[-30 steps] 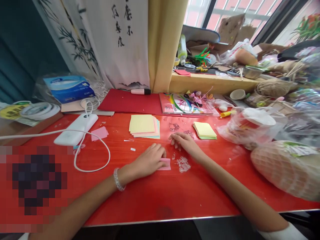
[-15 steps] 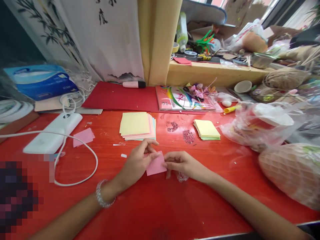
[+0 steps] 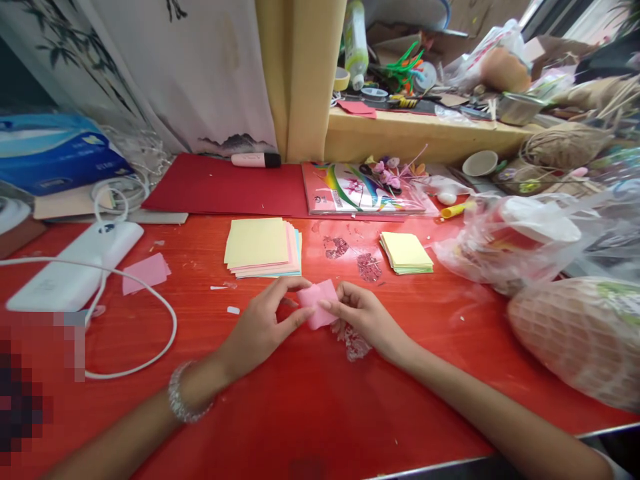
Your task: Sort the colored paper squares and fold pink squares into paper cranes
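Observation:
A small pink sheet of paper (image 3: 321, 301) is held between both hands above the red table (image 3: 300, 407); it looks bent or curled over on itself. My left hand (image 3: 267, 317) pinches its left edge between thumb and fingers. On the opposite side, my right hand (image 3: 367, 313) grips the paper, thumb on the face towards me and fingers behind. Crumpled clear plastic (image 3: 356, 348) lies just below the right hand. Beyond the hands stand a larger stack of yellow, pink and blue paper squares (image 3: 257, 243) and a smaller yellow and green stack (image 3: 406, 252).
Pink paper pieces (image 3: 147, 273) lie at left beside a white power bank (image 3: 75, 267) with a looped cable (image 3: 173, 333). Red card sheets (image 3: 215, 187), a marker (image 3: 256, 160) and a packaged paper pack (image 3: 350, 190) lie behind. Plastic bags (image 3: 520, 247) and a netted bundle (image 3: 575, 340) crowd the right.
The pink paper has been lifted and turned, and now appears curled over. The right fingers have closed on its right side. My view has shifted slightly right.

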The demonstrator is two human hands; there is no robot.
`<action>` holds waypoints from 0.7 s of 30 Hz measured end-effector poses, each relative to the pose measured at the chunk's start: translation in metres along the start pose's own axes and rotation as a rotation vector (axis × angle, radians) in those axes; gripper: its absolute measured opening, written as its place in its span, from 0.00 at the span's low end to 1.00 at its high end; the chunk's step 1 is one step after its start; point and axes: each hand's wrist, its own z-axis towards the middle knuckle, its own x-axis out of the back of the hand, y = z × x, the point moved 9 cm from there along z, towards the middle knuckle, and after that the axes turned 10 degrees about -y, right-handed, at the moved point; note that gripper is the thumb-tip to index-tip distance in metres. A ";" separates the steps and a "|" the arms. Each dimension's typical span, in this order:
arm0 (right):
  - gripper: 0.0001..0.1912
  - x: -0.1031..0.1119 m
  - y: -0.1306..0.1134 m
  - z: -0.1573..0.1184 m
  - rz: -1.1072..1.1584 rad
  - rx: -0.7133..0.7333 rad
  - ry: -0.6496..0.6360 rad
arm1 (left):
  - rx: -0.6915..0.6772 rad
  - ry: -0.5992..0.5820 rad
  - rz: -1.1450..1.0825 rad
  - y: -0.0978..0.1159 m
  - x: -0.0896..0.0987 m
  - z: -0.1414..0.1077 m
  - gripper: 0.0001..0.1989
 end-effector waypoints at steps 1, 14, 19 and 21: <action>0.19 0.001 0.000 0.000 0.011 0.007 0.017 | -0.022 -0.026 -0.040 0.001 -0.002 0.001 0.11; 0.14 -0.001 -0.008 -0.001 0.089 0.142 0.020 | 0.164 -0.128 -0.306 -0.017 -0.003 0.005 0.13; 0.13 -0.002 -0.007 -0.003 0.067 0.138 0.033 | 0.140 -0.110 -0.397 -0.020 -0.006 0.011 0.10; 0.12 0.003 -0.008 -0.004 0.060 0.165 0.089 | 0.123 -0.121 -0.485 -0.018 -0.008 0.010 0.12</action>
